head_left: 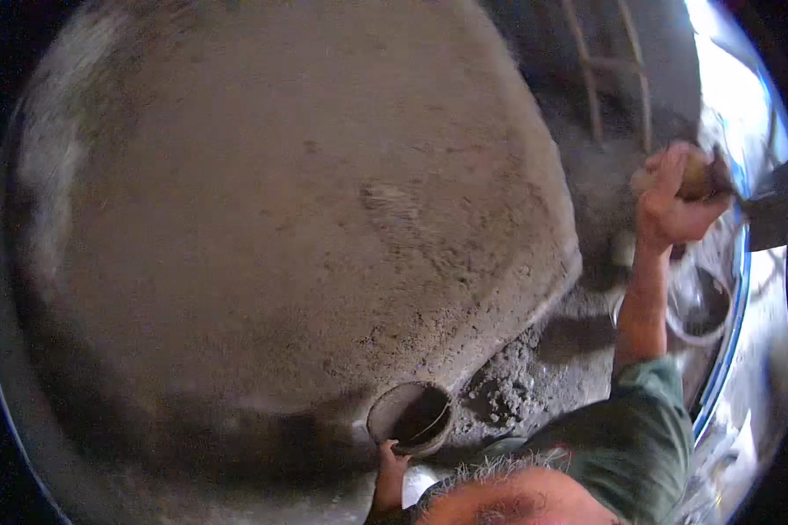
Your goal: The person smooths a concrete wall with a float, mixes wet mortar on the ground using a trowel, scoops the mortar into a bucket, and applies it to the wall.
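1) The left hand, low in the view, is grasping the near rim of a round bowl, with the thumb laid over the edge and the other fingers mostly hidden beneath it
2) The bowl sits close in front of the person, just beside the lower edge of a broad grey-brown surface; its mouth faces the camera, and the inside is dark, with a thin pale curved line near the right wall
3) The right hand is raised far out to the right on an outstretched arm, its fingers bent round a tan object; blur hides what the object is
4) A dark piece shows right beside the tan object, and I cannot tell whether the two are joined
5) The broad surface fills most of the view, smooth toward the top and rougher and pitted toward the bowl
6) Wet, lumpy grey material lies between the bowl and the right forearm, just beside the surface's edge
7) A round container with a pale rim stands beyond the right forearm, partly blurred
8) Two thin poles joined by a crosspiece stand at the upper right
9) A green sleeve covers the right upper arm, leaving the forearm bare
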`<state>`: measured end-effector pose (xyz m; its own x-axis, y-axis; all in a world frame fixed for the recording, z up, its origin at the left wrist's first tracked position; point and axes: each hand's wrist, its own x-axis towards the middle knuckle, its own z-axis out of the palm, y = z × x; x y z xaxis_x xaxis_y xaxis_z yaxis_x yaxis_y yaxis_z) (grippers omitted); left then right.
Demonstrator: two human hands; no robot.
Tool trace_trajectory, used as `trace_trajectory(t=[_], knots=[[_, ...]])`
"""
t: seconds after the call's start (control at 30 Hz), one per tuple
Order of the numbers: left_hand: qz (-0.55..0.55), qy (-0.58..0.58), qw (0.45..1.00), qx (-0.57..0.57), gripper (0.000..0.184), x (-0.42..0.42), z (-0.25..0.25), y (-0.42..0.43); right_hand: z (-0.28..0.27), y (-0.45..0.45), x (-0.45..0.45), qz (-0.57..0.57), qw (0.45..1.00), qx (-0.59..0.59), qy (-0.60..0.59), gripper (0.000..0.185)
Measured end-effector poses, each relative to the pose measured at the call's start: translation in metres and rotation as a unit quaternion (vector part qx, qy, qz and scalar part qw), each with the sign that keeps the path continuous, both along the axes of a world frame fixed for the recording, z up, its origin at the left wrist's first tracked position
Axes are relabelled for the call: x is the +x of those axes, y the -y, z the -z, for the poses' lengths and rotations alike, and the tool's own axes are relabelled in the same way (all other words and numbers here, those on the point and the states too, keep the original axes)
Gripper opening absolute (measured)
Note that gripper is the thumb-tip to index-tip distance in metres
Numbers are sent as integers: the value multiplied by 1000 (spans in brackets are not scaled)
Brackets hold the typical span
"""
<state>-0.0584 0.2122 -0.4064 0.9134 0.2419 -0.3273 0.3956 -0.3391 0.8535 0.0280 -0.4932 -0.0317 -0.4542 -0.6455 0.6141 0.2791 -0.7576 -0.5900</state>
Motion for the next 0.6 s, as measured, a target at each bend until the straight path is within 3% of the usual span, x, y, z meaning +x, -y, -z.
trace_trajectory(t=[0.07,0.1,0.13,0.17,0.2,0.23,0.27,0.3,0.33,0.4,0.5,0.53,0.57,0.6], knots=[[146,204,957,146,41,-16,-79,65,46,7,57,38,966,-93,-240,35],[164,258,934,184,42,-23,-95,79,77,8,82,-56,920,-189,-338,36],[123,265,938,188,42,-44,-97,77,97,0,78,-243,750,-169,-591,39],[145,242,922,267,47,-49,-105,74,180,1,86,-136,732,-343,-573,44],[170,225,898,338,53,-32,-108,79,180,-33,52,-269,688,-266,-619,50],[150,248,898,332,53,2,-98,86,275,-35,65,-293,742,-227,-559,55],[143,255,899,325,56,-23,-91,73,268,-51,30,-326,721,-292,-537,64],[136,261,901,320,59,-46,-87,65,291,-88,1,-497,622,-53,-602,59],[131,289,894,315,62,-46,-85,55,297,-106,-15,-542,595,2,-594,47],[137,209,929,271,64,-43,-84,56,310,-141,-46,-608,540,121,-569,27],[153,264,892,333,63,-29,-63,42,351,-171,-80,-688,511,240,-455,24],[152,256,895,331,63,-26,-56,39,355,-174,-92,-727,426,347,-411,27],[135,256,906,308,61,-27,-50,39,375,-175,-103,-725,419,355,-417,27],[117,252,917,285,59,-31,-46,36,400,-174,-110,-699,371,456,-407,27]])
